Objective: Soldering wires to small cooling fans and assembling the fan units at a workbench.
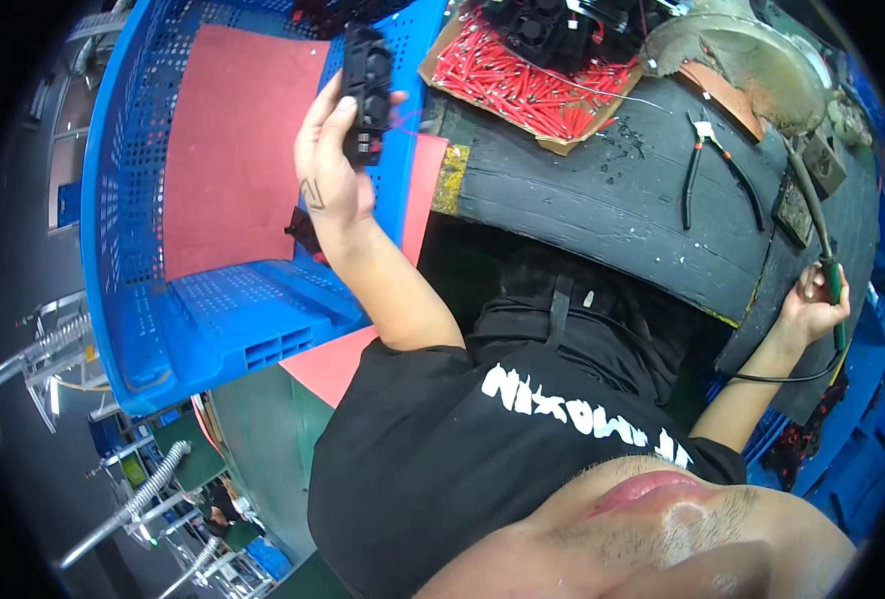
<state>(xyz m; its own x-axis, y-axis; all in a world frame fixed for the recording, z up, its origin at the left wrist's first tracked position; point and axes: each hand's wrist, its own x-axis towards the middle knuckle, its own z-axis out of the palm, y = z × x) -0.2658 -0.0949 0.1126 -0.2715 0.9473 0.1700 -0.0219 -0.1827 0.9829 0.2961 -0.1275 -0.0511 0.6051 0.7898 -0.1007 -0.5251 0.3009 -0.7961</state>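
Note:
My left hand (pixel 330 160) is raised over the blue crate at the left. Its fingers are closed round a black twin-fan unit (pixel 367 88), a narrow housing with a thin red wire at its side. At the far right, my right hand (pixel 815 304) grips a green-handled soldering iron (pixel 836 299), with a black cord running from its lower end. The iron's long grey shaft slants up beside a dark block. Another black part (pixel 303 230) lies in the crate, partly hidden behind my left wrist.
The blue perforated crate (pixel 253 285) is lined with a red sheet (pixel 233 150). On the dark workbench (pixel 582 200) are a carton of slender red pieces (pixel 522 85), black fan units (pixel 522 25), open pliers (pixel 702 130) and a dusty round lamp-like hood (pixel 742 60).

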